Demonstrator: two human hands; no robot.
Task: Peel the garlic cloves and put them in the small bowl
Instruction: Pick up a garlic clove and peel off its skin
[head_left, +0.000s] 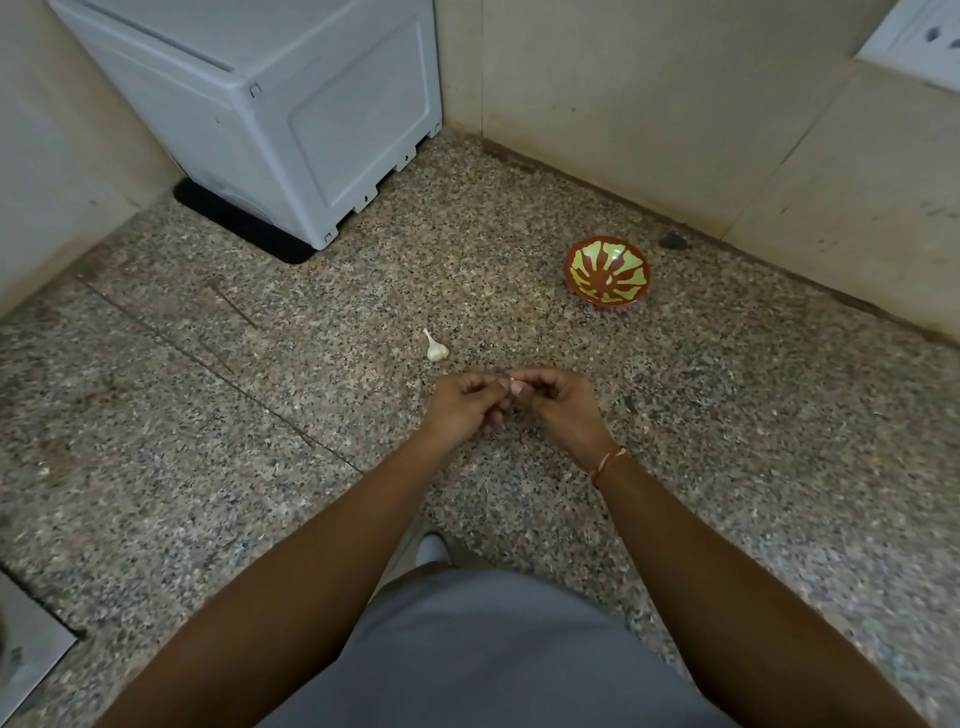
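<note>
Speckled granite counter (727, 467) fills the view, walled by pale tiles. At centre, one small garlic clove (514, 385) is pinched between the curled fingertips of the left hand (465, 413) and right hand (558, 410). Peeling is judged best done by nicking the skin at one end and stripping it lengthwise, held low over the counter. One garlic bulb (435, 348) lies at twelve o'clock from the hands; one small bowl (608, 275), apparently empty, at two o'clock.
</note>
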